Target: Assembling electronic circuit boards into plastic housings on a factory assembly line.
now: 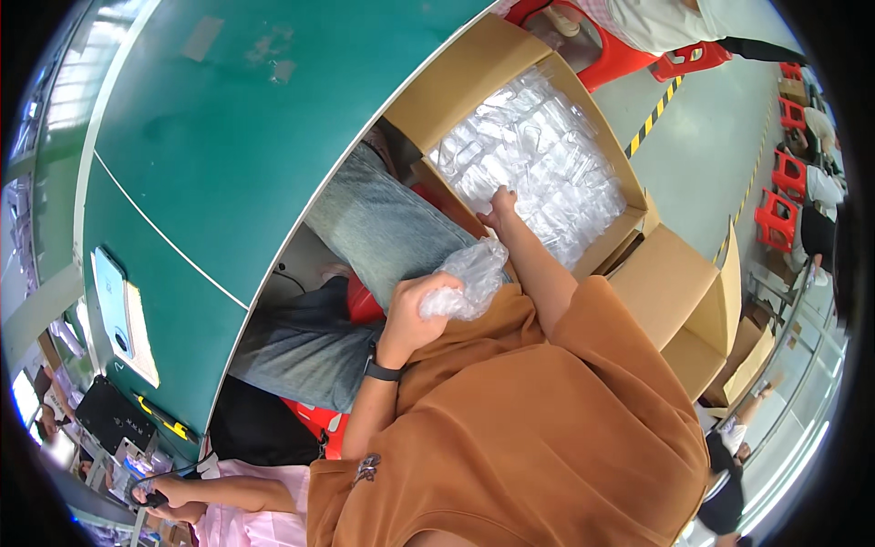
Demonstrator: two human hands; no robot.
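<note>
My left hand (415, 310), with a dark watch band on its wrist, is closed around a crumpled clear plastic bag (476, 278) above my lap. Whether anything is inside that bag cannot be made out. My right hand (499, 210) reaches over the near-left side of an open cardboard box (492, 59). Its fingers are curled among many clear plastic packs (533, 150) that fill the box. Anything between those fingers is too transparent and small to name.
To the left a green table (228, 137) holds a phone (111, 292) and a yellow-black cutter (164, 417). Another cardboard box (665, 283) stands right of the full one. A co-worker in pink (260, 515) sits at lower left; red stools (775, 219) stand at far right.
</note>
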